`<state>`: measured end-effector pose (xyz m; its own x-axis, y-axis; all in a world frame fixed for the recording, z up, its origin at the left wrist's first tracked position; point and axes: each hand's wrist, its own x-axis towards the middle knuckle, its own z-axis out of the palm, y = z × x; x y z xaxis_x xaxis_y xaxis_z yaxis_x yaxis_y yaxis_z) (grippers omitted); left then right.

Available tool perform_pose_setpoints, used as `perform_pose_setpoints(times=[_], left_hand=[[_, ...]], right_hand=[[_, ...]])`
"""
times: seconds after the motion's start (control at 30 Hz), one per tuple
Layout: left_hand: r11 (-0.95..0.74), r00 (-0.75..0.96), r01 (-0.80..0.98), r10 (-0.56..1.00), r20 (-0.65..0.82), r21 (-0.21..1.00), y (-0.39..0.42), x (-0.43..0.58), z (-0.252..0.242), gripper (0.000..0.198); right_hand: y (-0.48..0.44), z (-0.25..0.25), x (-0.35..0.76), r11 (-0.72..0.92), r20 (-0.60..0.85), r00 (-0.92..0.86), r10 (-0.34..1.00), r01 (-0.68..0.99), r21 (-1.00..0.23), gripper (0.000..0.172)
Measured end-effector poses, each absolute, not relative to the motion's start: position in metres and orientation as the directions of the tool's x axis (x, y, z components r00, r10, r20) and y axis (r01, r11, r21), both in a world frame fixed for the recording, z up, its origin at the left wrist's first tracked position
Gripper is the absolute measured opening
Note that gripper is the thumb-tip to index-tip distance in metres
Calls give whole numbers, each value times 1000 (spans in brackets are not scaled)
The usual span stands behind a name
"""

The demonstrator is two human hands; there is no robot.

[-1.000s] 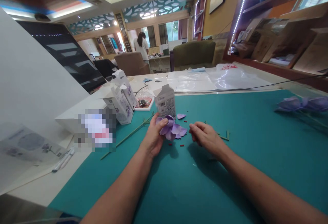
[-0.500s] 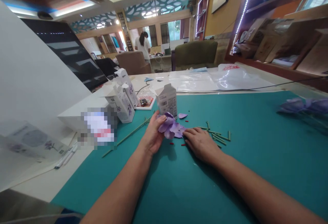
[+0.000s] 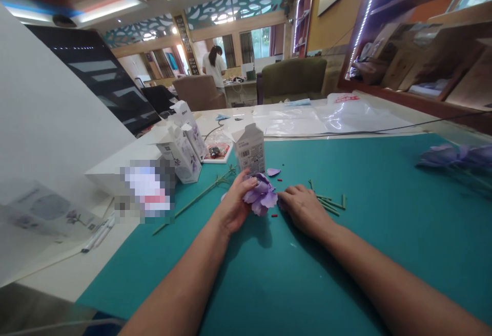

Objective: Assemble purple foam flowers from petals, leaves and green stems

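My left hand (image 3: 239,204) is closed around the base of a purple artificial flower (image 3: 261,195), its ruffled petals facing right, just above the green mat. Close to the flower's right side is my right hand (image 3: 303,207), low over the mat with fingers curled inward; what its fingertips hold is hidden. A loose purple petal (image 3: 273,172) lies behind the flower. Small red pieces (image 3: 274,215) are scattered around it. Short green stem pieces (image 3: 330,205) lie partly behind my right hand. A long green stem (image 3: 196,199) rests to the left.
Behind the flower stands an open white carton (image 3: 250,149). More printed cartons (image 3: 180,154) and a blurred screen (image 3: 148,187) are at left, near a white tray (image 3: 218,154). Purple flowers (image 3: 442,158) lie far right. A person (image 3: 215,67) stands in the background.
The flower has shifted slightly right and turned in my left hand. My right fingers have curled in more. The petal surface they touched on the mat no longer shows.
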<state>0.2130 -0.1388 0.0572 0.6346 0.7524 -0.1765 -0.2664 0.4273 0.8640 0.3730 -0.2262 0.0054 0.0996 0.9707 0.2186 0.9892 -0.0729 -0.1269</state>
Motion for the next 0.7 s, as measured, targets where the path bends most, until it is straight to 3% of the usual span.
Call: perform_pose_setpoints(times=[0.27,0.43,0.57,0.7], left_hand=[[454,645,-271,741,-190,849,-139,213,58,63],[427,662,-254,731,-166,868,-140,213,59,69],[388,653,-241,743,-147,890,-142,213,60,76],[346,639,-190,754,-151,919,-143,213,59,82]], right_hand=[[-227,6,379,-60,346,135,928,974,-218,19],[-230,8,377,-51,402,231,886,911,-410,17],[-232,12,374,11,447,265,854,851,-525,32],[-232,18,373,4,358,344,868,715,-699,24]])
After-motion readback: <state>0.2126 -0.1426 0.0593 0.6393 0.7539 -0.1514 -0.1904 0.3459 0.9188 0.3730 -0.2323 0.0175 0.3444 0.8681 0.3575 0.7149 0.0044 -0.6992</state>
